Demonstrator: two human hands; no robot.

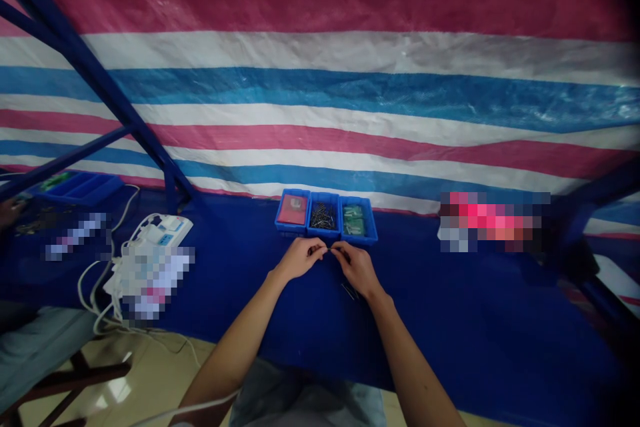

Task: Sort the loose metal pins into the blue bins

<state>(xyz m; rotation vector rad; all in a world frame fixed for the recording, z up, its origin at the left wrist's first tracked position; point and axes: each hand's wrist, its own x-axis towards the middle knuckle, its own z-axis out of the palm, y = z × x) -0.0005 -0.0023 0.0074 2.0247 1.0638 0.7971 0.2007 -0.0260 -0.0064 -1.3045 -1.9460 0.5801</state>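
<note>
My left hand (303, 258) and my right hand (357, 265) meet fingertip to fingertip, just in front of three joined blue bins. Both are closed in a pinch. A tiny thin piece (329, 249) shows between the fingertips, too small to name. Dark screw-like metal parts fill the middle bin (325, 231). Something flat and red lies in the left bin (292, 229), with a small pale item on top. Green and silvery pieces are in the right bin (360, 237). A few thin dark pins or screws (351, 291) lie on the table beside my right wrist.
On the blue table (440, 333), a white power strip (173, 232) with tangled cables stands at left. A blurred pink item (493, 217) sits at right. Farther left are another blue tray (93, 188) and part of another person. A striped tarp (350, 100) hangs behind.
</note>
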